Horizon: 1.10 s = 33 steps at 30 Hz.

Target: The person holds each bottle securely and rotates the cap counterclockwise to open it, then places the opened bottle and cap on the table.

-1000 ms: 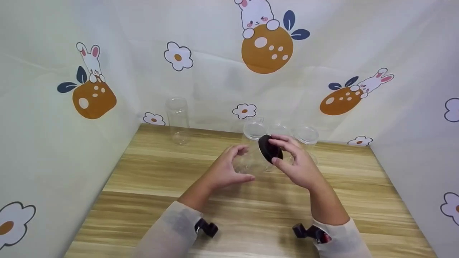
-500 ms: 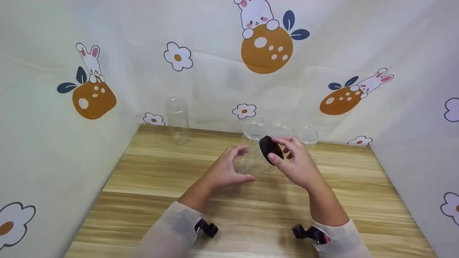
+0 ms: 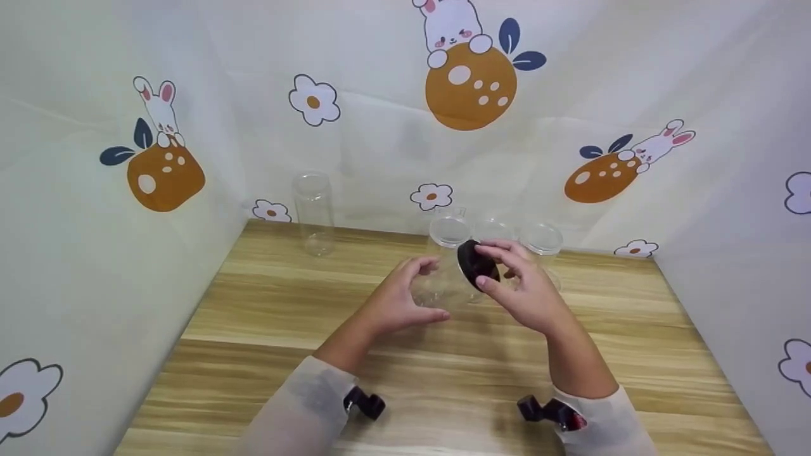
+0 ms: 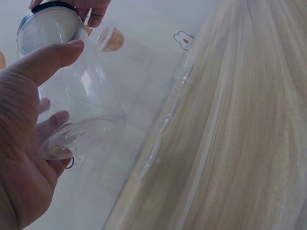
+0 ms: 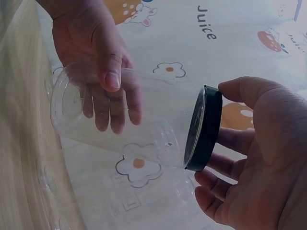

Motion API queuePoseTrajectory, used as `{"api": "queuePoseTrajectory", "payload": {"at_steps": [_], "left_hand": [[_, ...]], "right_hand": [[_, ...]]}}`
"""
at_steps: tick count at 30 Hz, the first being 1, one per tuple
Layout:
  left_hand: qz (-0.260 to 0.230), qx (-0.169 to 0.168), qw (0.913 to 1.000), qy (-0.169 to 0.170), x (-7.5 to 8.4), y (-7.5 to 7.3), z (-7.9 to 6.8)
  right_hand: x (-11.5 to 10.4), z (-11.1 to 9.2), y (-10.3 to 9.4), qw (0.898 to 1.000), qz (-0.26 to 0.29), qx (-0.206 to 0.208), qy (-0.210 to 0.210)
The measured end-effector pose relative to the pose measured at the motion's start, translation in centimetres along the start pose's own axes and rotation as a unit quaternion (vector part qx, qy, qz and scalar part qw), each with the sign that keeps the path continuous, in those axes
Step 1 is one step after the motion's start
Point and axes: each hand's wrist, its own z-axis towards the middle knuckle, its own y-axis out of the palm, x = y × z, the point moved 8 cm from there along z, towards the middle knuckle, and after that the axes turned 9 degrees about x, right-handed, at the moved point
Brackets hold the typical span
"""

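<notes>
Right hand (image 3: pixel 531 292) has shifted its fingertips slightly on the black lid (image 3: pixel 473 262) since half a second ago; left hand (image 3: pixel 394 301) unchanged. Right thumb and fingers pinch the lid's edge. Left thumb and fingers curl round the clear jar (image 5: pixel 163 105), tilted above the wooden table (image 3: pixel 443 386), lidded end to the right. Three upright jars (image 3: pixel 543 239) just beyond, far side; another jar (image 3: pixel 317 214) far left.
</notes>
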Motion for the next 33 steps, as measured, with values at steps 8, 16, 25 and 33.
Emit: {"api": "queuePoseTrajectory", "payload": {"at_steps": [8,16,25,33], "left_hand": [[0.0,-0.001,1.0,-0.002,0.0,-0.1,-0.1],[-0.006,0.0,1.0,-0.002,0.0,-0.1,-0.1],[-0.008,-0.003,1.0,0.003,0.1,0.0,-0.2],[-0.001,-0.008,1.0,0.006,0.3,0.0,-0.2]], "right_hand": [[-0.5,-0.2,0.2,1.0,0.023,-0.013,-0.005],[-0.4,-0.2,0.2,1.0,0.023,-0.012,-0.005],[0.2,0.0,-0.2,0.999,-0.005,0.014,0.033],[0.7,0.1,-0.1,0.997,-0.033,0.025,0.058]]}}
